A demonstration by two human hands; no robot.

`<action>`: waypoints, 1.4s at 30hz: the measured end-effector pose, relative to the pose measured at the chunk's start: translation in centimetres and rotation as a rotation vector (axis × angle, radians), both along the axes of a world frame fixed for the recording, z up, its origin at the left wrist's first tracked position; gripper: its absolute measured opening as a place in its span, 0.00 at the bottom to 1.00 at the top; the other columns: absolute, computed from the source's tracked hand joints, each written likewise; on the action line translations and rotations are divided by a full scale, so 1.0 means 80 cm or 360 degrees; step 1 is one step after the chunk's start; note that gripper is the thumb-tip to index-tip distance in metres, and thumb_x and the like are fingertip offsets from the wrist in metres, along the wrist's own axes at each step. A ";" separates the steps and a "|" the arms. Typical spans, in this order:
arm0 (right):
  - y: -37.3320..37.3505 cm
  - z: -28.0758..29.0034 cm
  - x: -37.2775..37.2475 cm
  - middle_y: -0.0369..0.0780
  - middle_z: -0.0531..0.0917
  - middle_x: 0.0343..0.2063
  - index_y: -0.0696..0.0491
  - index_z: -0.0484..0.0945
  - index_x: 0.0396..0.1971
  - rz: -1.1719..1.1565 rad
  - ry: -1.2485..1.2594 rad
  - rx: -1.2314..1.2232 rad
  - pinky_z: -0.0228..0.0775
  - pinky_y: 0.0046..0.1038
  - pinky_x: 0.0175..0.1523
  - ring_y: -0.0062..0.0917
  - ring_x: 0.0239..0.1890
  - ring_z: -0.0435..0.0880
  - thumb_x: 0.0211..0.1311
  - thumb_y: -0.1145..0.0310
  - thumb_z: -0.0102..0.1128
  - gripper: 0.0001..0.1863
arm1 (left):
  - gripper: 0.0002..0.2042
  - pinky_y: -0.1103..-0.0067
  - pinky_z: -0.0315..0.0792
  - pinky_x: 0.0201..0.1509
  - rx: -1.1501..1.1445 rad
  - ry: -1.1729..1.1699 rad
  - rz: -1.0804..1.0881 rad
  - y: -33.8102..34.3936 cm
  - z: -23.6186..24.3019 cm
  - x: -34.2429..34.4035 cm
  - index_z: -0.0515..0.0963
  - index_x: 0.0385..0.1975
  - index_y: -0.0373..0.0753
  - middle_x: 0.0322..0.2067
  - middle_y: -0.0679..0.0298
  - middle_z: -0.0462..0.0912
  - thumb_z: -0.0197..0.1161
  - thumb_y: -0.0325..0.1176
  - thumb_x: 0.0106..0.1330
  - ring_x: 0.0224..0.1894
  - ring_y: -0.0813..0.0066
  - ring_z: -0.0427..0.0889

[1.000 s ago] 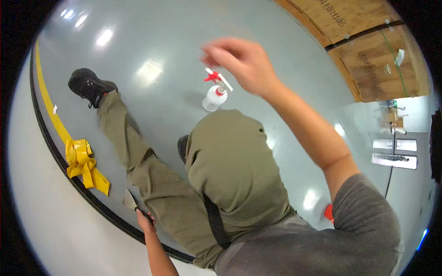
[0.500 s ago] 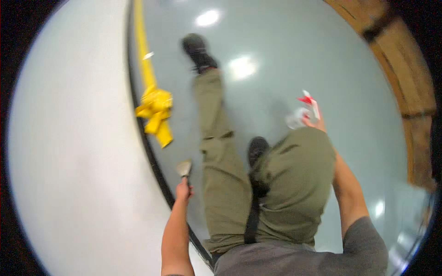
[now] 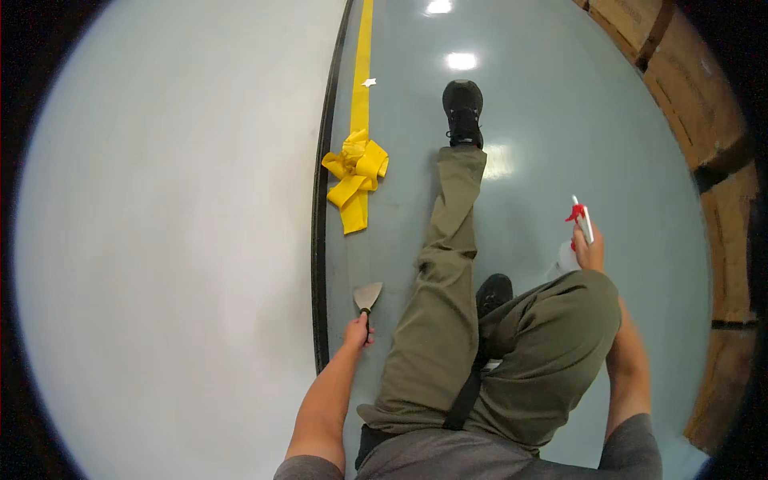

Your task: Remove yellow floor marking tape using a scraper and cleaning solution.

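Note:
My left hand grips the dark handle of a putty knife, its wide metal blade over the grey floor beside the black edging strip. Just ahead of the blade lies a crumpled bunch of yellow tape, joined to a flat yellow line running away from me along the strip. My right hand is wrapped round the neck of a white spray bottle with a red trigger, beyond my bent right knee, which partly hides the bottle.
A white wall borders the left side along the black strip. My left leg stretches forward on the grey floor, my right leg folded beside it. Large wooden crates line the right edge. A small white scrap lies on the yellow line.
My right hand has lowered from above the spray bottle and closed on it. My view has swung round, bringing the wall and yellow tape toward the middle. The putty knife stays in my left hand.

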State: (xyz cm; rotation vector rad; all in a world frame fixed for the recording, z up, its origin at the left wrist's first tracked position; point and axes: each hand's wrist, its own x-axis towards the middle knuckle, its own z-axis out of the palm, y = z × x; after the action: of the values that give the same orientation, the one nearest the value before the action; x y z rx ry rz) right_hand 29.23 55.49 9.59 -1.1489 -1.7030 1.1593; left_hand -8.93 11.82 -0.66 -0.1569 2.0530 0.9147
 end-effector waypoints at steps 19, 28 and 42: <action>0.003 0.279 -0.195 0.35 0.77 0.19 0.56 0.78 0.33 0.0888 0.0705 -0.0313 0.66 0.21 0.28 0.17 0.21 0.73 0.56 0.66 0.57 0.10 | 0.21 0.77 0.63 0.13 0.0030 0.0050 0.0230 0.036 -0.003 0.087 0.70 0.41 0.36 0.24 0.60 0.77 0.46 0.50 0.66 0.12 0.72 0.73; -0.172 0.175 -0.328 0.35 0.76 0.27 0.55 0.74 0.37 0.0630 0.0740 -0.0855 0.67 0.21 0.26 0.18 0.19 0.73 0.57 0.61 0.60 0.14 | 0.22 0.78 0.62 0.11 0.0171 0.0052 0.0589 -0.034 -0.037 0.096 0.70 0.41 0.36 0.25 0.60 0.78 0.47 0.52 0.66 0.10 0.72 0.71; -0.316 -0.004 -0.338 0.34 0.73 0.25 0.55 0.72 0.33 0.0580 0.0576 -0.1183 0.65 0.21 0.24 0.20 0.19 0.72 0.58 0.63 0.58 0.11 | 0.21 0.76 0.63 0.12 0.0254 0.0157 0.0586 -0.081 -0.100 0.122 0.72 0.37 0.34 0.23 0.61 0.78 0.47 0.49 0.67 0.10 0.72 0.73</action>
State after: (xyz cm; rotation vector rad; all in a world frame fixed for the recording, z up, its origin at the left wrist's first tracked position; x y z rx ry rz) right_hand 2.20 30.18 9.29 -0.9556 -1.2452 2.1991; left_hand 0.79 5.31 -8.65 -0.4204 2.0668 1.3299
